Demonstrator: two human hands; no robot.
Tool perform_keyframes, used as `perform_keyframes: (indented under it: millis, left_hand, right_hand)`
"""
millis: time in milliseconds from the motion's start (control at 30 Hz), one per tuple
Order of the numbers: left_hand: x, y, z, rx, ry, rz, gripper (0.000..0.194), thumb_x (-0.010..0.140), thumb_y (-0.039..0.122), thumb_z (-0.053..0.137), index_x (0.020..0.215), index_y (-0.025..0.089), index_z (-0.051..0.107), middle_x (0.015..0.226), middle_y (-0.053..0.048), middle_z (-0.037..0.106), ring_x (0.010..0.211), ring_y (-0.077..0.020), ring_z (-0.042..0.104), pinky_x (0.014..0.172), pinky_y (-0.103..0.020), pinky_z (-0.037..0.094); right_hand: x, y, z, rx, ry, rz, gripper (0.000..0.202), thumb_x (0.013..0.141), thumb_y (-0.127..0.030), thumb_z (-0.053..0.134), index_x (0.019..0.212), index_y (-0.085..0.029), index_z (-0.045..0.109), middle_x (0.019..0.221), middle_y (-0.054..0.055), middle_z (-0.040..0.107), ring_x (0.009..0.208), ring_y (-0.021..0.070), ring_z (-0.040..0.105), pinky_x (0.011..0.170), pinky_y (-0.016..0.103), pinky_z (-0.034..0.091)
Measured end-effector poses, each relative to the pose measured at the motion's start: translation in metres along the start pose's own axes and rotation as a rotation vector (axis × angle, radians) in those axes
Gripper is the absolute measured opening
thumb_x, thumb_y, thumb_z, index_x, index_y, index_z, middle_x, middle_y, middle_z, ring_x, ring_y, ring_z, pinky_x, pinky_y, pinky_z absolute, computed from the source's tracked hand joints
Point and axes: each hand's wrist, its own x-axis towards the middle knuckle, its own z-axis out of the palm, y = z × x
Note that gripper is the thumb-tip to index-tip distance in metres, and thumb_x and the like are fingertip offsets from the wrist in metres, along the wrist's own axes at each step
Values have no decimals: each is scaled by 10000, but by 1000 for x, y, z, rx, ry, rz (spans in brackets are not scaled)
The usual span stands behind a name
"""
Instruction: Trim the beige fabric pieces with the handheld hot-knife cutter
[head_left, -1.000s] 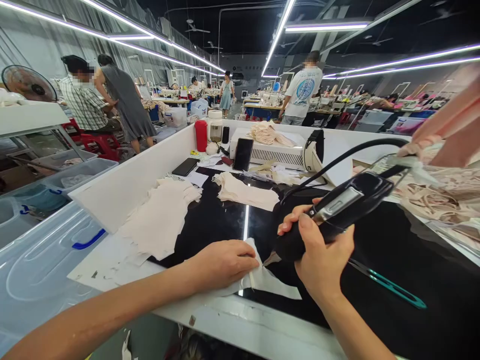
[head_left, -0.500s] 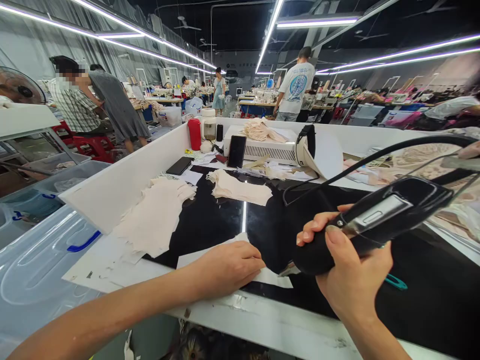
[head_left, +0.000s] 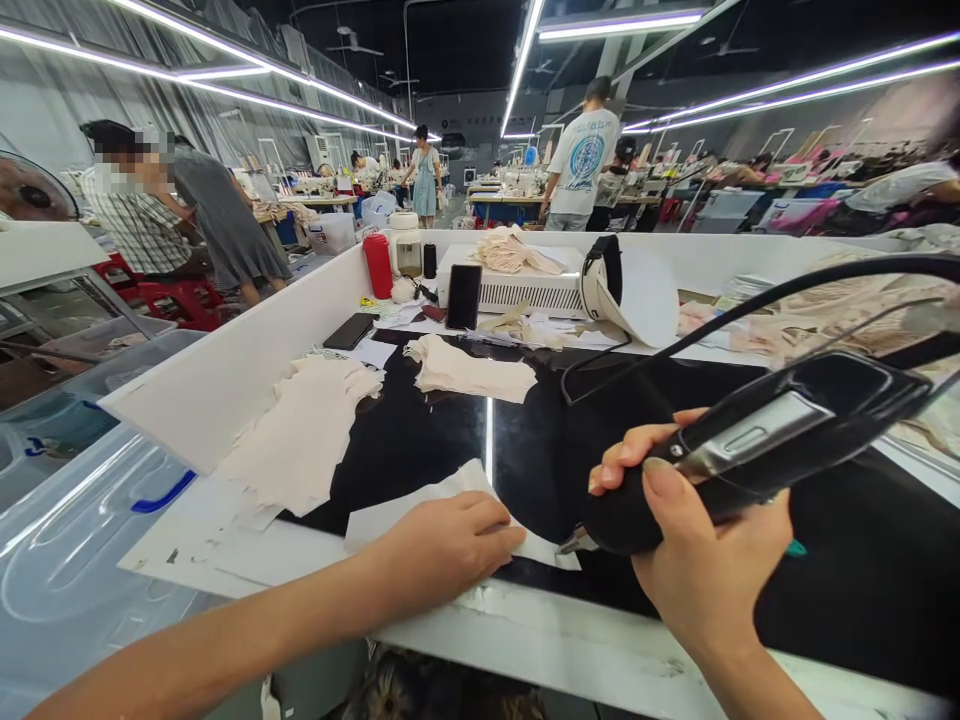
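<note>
My left hand (head_left: 457, 540) is closed at the front edge of a white piece of cloth or paper (head_left: 375, 522), holding it against the black board (head_left: 420, 440). In my right hand (head_left: 712, 560) is a black handheld electric cutter (head_left: 750, 450), its thick cable running off to the right. The cutter's small metal tip (head_left: 576, 541) is at the right end of the white piece; whether it touches cannot be made out. A turquoise tool (head_left: 796, 549) lies partly hidden behind my right hand. Cream cloth pieces (head_left: 304, 430) lie stacked at left, with another small stack (head_left: 476, 370) farther back.
A white raised wall (head_left: 225, 390) borders the table. Behind the board stand an upright phone (head_left: 463, 297), a slotted white box (head_left: 517, 292) topped with cloth, and a white cone-shaped shade (head_left: 649, 300). A lidded plastic bin (head_left: 82, 560) is at left. Several people work beyond.
The camera view has shifted slightly. My right hand and the cutter have moved a little, covering more of the turquoise tool. My left hand still holds the white piece.
</note>
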Motion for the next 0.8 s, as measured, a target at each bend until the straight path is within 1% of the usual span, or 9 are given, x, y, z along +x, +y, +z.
perform_keyframes:
  millis: [67, 167, 300, 400, 467, 567, 700, 800]
  left_hand:
    - [-1, 2, 1, 36, -20, 11, 178, 1225, 172, 508, 1291, 164, 673, 1151, -96, 763, 1100, -225, 774, 891, -311, 672]
    - [-3, 3, 3, 79, -52, 28, 180, 1181, 98, 550, 1318, 145, 658, 1166, -102, 754, 1135, -243, 773, 928, -333, 684]
    - [-3, 3, 6, 107, -66, 47, 167, 1164, 87, 574, 1299, 134, 659, 1184, -119, 746, 1153, -256, 770, 972, -355, 690]
    - [-3, 3, 7, 107, -58, 46, 180, 1152, 75, 585, 1304, 130, 662, 1174, -116, 739, 1134, -253, 766, 969, -348, 687]
    - [-3, 3, 7, 110, -56, 39, 198, 1154, 73, 575, 1317, 143, 663, 1171, -109, 736, 1114, -244, 761, 962, -343, 686]
    - [-2, 3, 7, 115, -61, 37, 205, 1169, 89, 552, 1327, 154, 667, 1177, -108, 734, 1124, -239, 759, 971, -338, 682]
    - [-1, 3, 5, 108, -72, 40, 210, 1189, 116, 526, 1334, 146, 676, 1194, -116, 736, 1130, -233, 751, 997, -336, 672]
    - [0, 3, 5, 89, -60, 34, 231, 1213, 152, 492, 1333, 145, 689, 1198, -120, 735, 1108, -237, 741, 977, -339, 666]
  right_hand:
    - [0, 0, -1, -3, 0, -5, 514, 839, -472, 1031, 1150, -298, 660, 809, -55, 739, 599, 176, 696, 565, 346, 639]
    - [0, -1, -1, -10, 3, -3, 512, 836, -472, 1032, 1145, -298, 662, 805, -55, 740, 593, 179, 695, 557, 349, 639]
    - [3, -2, 4, 1, 8, -1, 488, 823, -448, 1029, 1122, -301, 672, 793, -60, 743, 579, 179, 690, 533, 339, 627]
    - [6, 0, 11, 37, 31, -6, 473, 813, -403, 1021, 1122, -298, 678, 778, -70, 741, 578, 171, 685, 545, 328, 632]
    - [7, 2, 16, 57, 40, -4, 467, 812, -387, 1014, 1123, -298, 678, 784, -74, 742, 587, 166, 685, 557, 326, 635]
    - [6, 7, 20, 60, 18, 6, 473, 824, -391, 1014, 1144, -300, 677, 809, -73, 749, 624, 163, 694, 580, 322, 635]
    - [4, 12, 21, 36, -11, 5, 463, 862, -397, 1004, 1156, -301, 659, 818, -75, 754, 631, 158, 679, 598, 326, 635]
    - [3, 13, 21, 15, -11, 10, 448, 881, -389, 989, 1165, -302, 654, 818, -78, 745, 629, 157, 672, 600, 331, 633]
